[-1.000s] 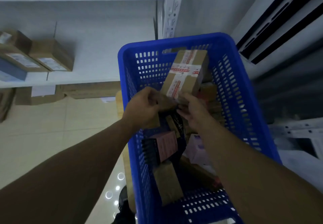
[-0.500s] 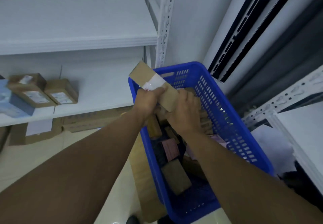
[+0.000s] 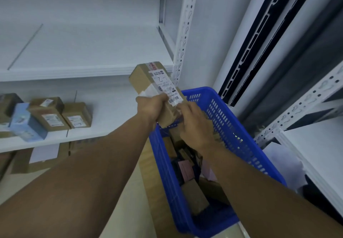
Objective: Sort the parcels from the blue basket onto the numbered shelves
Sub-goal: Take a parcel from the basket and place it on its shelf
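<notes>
A long brown cardboard parcel point(image 3: 148, 79) with a white shipping label facing me is held above the far left corner of the blue basket point(image 3: 232, 126). My left hand point(image 3: 151, 107) grips its lower left side. My right hand point(image 3: 196, 126) holds its lower right end, fingers curled against the box. Several more parcels, brown, pink and dark ones, lie inside the basket below my arms. White shelves point(image 3: 83, 70) rise behind the held parcel; the upper one is bare.
The lower shelf point(image 3: 111, 124) carries several brown boxes point(image 3: 77, 115) and a light blue box point(image 3: 26, 124) at the left. Flat cardboard cartons lie on the floor beneath it. A white perforated upright point(image 3: 182, 39) stands beside the basket; another rack point(image 3: 306, 98) is on the right.
Both hands lifted the long parcel out of the basket and turned it so the label faces up. The view tilted upward toward the shelves.
</notes>
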